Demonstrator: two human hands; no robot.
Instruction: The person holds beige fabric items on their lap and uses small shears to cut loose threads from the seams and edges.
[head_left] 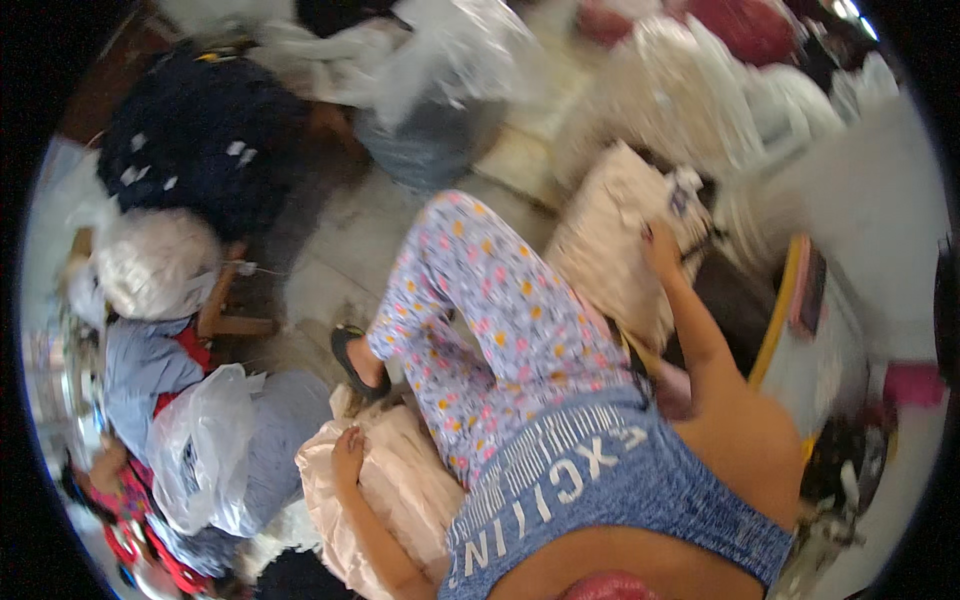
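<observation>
My left hand [348, 458] lies on a loose heap of pale pink, shiny fabric [415, 480] beside my left thigh, fingers laid over the cloth. To the right, my arm reaches out and my right hand [661, 252] is on top of a thick beige fabric bundle [605, 225], its fingers curled on the cloth. A blue-grey and white strip of cloth [686, 190] lies at the bundle's far end, just beyond that hand. Slight blur hides the fine detail of my fingers.
Stuffed clear plastic bags [675, 90] and a grey bag [430, 135] stand ahead. A big dark textile heap [200, 140] is at far left, with a white bag [215, 450] below it. A yellow-edged board [782, 310] stands at right. Another person [110, 480] is at the left edge.
</observation>
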